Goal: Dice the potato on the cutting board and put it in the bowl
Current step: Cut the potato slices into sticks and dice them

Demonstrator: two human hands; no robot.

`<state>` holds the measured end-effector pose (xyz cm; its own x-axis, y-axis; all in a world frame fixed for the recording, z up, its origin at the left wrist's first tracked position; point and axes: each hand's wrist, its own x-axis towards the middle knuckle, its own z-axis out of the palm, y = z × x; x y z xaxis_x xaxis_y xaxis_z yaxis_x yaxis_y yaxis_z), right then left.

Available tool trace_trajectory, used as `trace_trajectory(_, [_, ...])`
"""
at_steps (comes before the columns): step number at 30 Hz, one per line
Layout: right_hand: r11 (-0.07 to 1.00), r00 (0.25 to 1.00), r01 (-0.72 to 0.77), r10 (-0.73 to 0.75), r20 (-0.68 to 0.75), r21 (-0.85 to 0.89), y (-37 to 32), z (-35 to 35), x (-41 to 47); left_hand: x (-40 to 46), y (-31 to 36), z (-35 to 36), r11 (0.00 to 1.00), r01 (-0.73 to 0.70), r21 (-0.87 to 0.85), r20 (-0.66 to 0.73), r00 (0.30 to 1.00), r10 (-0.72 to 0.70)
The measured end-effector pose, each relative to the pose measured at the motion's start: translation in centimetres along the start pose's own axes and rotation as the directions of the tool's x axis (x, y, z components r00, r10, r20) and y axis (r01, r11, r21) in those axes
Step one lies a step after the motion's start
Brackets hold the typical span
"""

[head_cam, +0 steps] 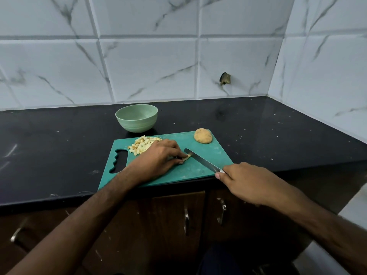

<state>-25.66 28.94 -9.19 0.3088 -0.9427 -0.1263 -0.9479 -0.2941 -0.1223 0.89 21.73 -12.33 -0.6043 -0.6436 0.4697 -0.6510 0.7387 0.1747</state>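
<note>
Head view: left hand [156, 158] pinches pale potato strips [186, 158] on teal plastic cutting board [208, 155]; right hand [244, 180] grips steel knife [202, 160]. Advise short even cuts, fingertips tucked back. Green ribbed bowl [136, 118] waits behind.

Black counter, as I saw it from the head camera

The black countertop [258, 132] was flecked with pale specks and ran back to the tiled wall, turning a corner on the right. Directly on it I saw two things: a green cutting board [198, 169] lying flat at the near edge, its handle cut-out toward the left and its near corner slightly over the counter's lip, and a pale green bowl [136, 118] standing upright just behind the board's far left side, apart from it.
</note>
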Motion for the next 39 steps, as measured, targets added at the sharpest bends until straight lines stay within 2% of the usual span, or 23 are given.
trace_trajectory(2, [1.000, 1.000, 0.001, -0.002, -0.031, -0.030, -0.2, 0.4, 0.0, 0.0, 0.0, 0.0, 1.000, -0.006, -0.004, -0.004, 1.000, 0.006])
trace_trajectory(6, [0.973, 0.981, 0.005, -0.050, -0.187, -0.233, -1.1, 0.9, -0.3, -0.1, 0.0, 0.1, 1.000, -0.001, -0.015, -0.021, 1.000, 0.000])
trace_trajectory(8, [0.966, 0.977, -0.007, -0.048, -0.207, -0.257, -1.3, 0.7, -0.1, -0.2, -0.1, 0.1, 1.000, 0.005, -0.014, -0.023, 1.000, -0.005])
trace_trajectory(13, [0.993, 0.988, -0.016, -0.003, -0.156, -0.117, -1.1, -0.5, 0.1, -0.2, 0.2, 0.0, 1.000, 0.001, 0.001, -0.022, 1.000, -0.001])
trace_trajectory(18, [0.992, 0.993, 0.000, -0.015, -0.118, -0.127, -1.0, -0.1, -0.6, -0.3, 0.0, 0.1, 1.000, 0.003, -0.007, -0.028, 1.000, -0.003])
trace_trajectory(31, [0.983, 0.984, 0.006, -0.038, -0.173, -0.184, -2.5, 0.8, 0.2, -0.3, 0.1, 0.2, 1.000, -0.008, -0.012, -0.044, 0.999, 0.008])
trace_trajectory(36, [0.999, 0.994, -0.018, 0.013, -0.104, -0.046, -2.1, -0.6, 1.1, -0.5, 0.1, 0.2, 0.999, 0.005, 0.039, -0.055, 0.998, -0.003])
trace_trajectory(39, [0.998, 0.992, -0.012, 0.005, -0.126, -0.058, -2.0, -1.1, 0.1, -0.6, -0.2, 0.2, 0.999, 0.009, 0.033, -0.055, 0.998, -0.007])
